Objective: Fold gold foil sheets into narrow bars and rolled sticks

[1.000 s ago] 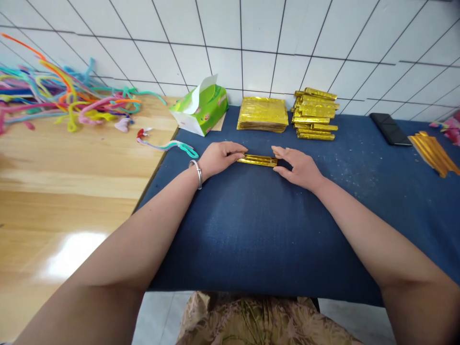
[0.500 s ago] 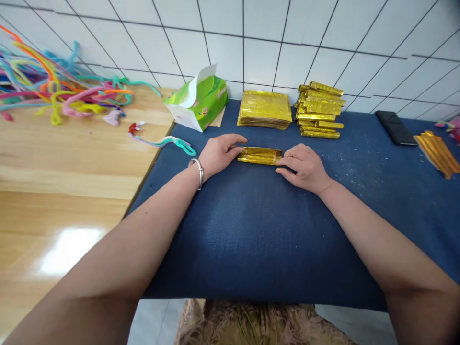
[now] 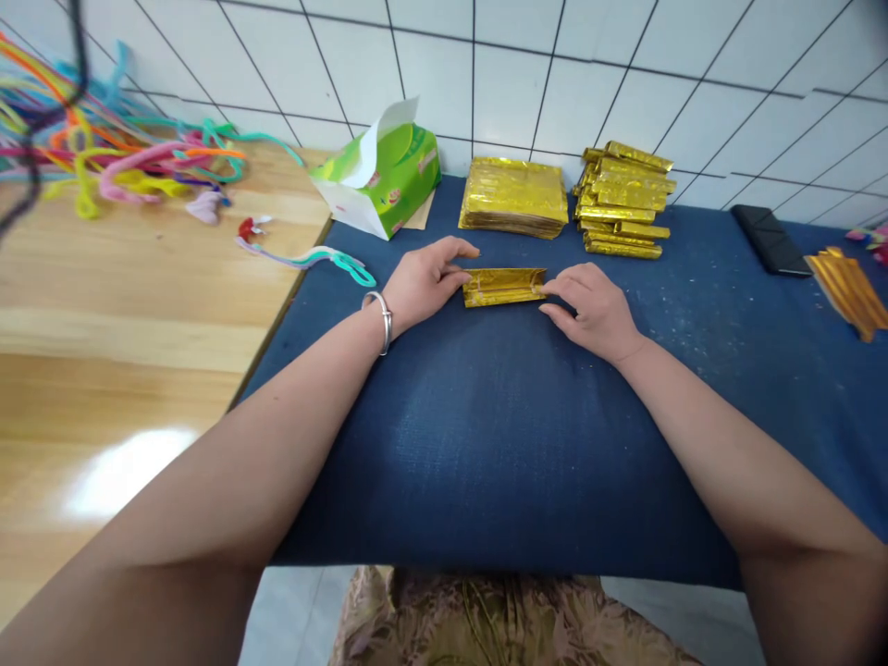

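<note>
A small sheet of gold foil paper [image 3: 505,289] lies on the blue cloth, its long sides curled up into a shallow trough. My left hand [image 3: 426,285], with a silver bangle on the wrist, grips the paper's left end at the thumb while the index finger reaches out above it. At the right end, my right hand [image 3: 589,307] has its fingertips on the paper, the thumb lower and slightly apart. Behind the paper is a flat stack of gold foil sheets [image 3: 513,196]. Right of that stack lies a pile of rolled gold foil tubes [image 3: 624,199].
An opened green tissue pack [image 3: 399,176] stands at the back left. Colourful pipe cleaners [image 3: 139,166] spread over the wooden table [image 3: 139,314]. A black phone [image 3: 770,240] and folded gold-orange strips [image 3: 850,291] lie to the right. A white tiled wall [image 3: 513,83] borders the back.
The near edge of the gold paper looks a little more raised, and the trough shows more plainly. Both hands remain at its ends. The whole view has shifted slightly.
</note>
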Available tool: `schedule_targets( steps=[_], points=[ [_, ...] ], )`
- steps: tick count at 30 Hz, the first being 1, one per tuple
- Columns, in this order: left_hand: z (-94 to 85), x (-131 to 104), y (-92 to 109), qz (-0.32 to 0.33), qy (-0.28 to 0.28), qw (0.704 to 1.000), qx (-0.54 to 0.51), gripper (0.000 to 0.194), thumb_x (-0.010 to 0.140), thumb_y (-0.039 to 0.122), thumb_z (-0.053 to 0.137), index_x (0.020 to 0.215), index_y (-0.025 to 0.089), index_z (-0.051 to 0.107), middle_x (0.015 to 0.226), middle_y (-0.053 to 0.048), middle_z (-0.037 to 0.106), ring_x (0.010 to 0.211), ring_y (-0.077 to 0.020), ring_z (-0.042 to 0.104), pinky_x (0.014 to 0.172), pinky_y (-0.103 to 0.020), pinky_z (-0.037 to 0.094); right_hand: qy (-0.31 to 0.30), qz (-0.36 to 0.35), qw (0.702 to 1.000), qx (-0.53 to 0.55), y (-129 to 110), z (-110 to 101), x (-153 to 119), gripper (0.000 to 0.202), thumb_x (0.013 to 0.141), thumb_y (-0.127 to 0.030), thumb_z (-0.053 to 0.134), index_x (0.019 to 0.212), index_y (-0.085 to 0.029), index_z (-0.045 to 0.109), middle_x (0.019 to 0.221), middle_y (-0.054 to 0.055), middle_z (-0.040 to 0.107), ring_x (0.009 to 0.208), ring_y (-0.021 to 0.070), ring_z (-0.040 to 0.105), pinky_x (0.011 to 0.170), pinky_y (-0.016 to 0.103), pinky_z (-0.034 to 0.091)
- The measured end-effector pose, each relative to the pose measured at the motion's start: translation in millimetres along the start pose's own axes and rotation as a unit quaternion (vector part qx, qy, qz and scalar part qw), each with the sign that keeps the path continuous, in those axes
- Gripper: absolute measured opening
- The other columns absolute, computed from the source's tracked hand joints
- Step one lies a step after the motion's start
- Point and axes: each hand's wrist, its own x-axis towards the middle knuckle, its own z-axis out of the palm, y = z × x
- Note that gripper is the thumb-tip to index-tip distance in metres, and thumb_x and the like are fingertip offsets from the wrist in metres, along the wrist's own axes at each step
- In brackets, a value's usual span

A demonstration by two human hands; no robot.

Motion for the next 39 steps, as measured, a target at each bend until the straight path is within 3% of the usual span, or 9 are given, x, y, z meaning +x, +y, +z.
schedule_targets(
  steps=[9, 16, 20, 24, 31, 39],
  points=[
    [4.3, -0.2, -1.5, 0.003, -0.020, 0.999, -0.028, 0.031, 0.085, 0.021, 0.052, 0.115, 0.020, 0.052, 0.111, -0.004, 0.064, 0.089, -0.0150, 0.066, 0.085, -0.030, 0.053, -0.038, -0.004, 0.999, -0.015, 2.5, 5.9, 2.0, 0.031, 0.093, -0.030, 0.042, 0.118, -0.023, 0.060, 0.109, 0.007, 0.066, 0.101, 0.0245, 0.057, 0.088, 0.042, 0.042],
    [-8.8, -4.7, 14.0, 0.058, 0.027, 0.996, 0.058, 0.023, 0.085, 0.029, 0.057, 0.105, 0.019, 0.059, 0.117, -0.005, 0.058, 0.112, -0.0222, 0.056, 0.097, -0.042, 0.045, -0.033, -0.016, 0.999, -0.021, 3.7, 6.5, -1.1, 0.032, 0.094, -0.032, 0.043, 0.118, -0.024, 0.062, 0.109, 0.007, 0.068, 0.101, 0.0250, 0.058, 0.085, 0.042, 0.043],
    [-12.3, -8.9, 21.3, 0.122, -0.050, 0.987, 0.095, 0.019, 0.085, 0.036, 0.059, 0.091, 0.020, 0.067, 0.099, -0.005, 0.064, 0.102, -0.0213, 0.059, 0.093, -0.039, 0.046, -0.025, -0.023, 0.999, -0.019, 2.8, 4.6, -1.2, 0.030, 0.094, -0.031, 0.042, 0.114, -0.023, 0.064, 0.109, 0.006, 0.068, 0.101, 0.0235, 0.058, 0.086, 0.041, 0.044],
    [-7.5, -8.8, 16.6, 0.166, -0.098, 0.973, 0.126, 0.022, 0.087, 0.036, 0.056, 0.098, 0.022, 0.069, 0.098, -0.005, 0.066, 0.095, -0.0191, 0.061, 0.089, -0.034, 0.047, -0.014, -0.032, 0.999, -0.020, 2.9, 3.9, -0.8, 0.029, 0.094, -0.030, 0.042, 0.107, -0.021, 0.066, 0.107, 0.007, 0.067, 0.099, 0.0226, 0.057, 0.086, 0.040, 0.046],
    [-6.5, -10.5, 10.7, 0.159, -0.099, 0.970, 0.157, 0.027, 0.089, 0.035, 0.051, 0.106, 0.024, 0.069, 0.103, -0.005, 0.066, 0.100, -0.0194, 0.060, 0.089, -0.033, 0.047, -0.031, -0.014, 0.999, -0.008, 5.8, 5.5, 1.1, 0.029, 0.095, -0.032, 0.040, 0.101, -0.022, 0.067, 0.100, 0.007, 0.066, 0.095, 0.0222, 0.054, 0.084, 0.040, 0.045],
    [-4.1, -7.4, 9.3, 0.142, -0.084, 0.978, 0.129, 0.024, 0.088, 0.031, 0.054, 0.102, 0.020, 0.070, 0.099, -0.005, 0.068, 0.095, -0.0176, 0.061, 0.089, -0.032, 0.048, -0.022, 0.037, 0.998, 0.048, 7.5, 8.0, 3.7, 0.024, 0.093, -0.031, 0.044, 0.094, -0.022, 0.066, 0.094, 0.006, 0.065, 0.091, 0.0218, 0.055, 0.085, 0.039, 0.043]
  ],
)
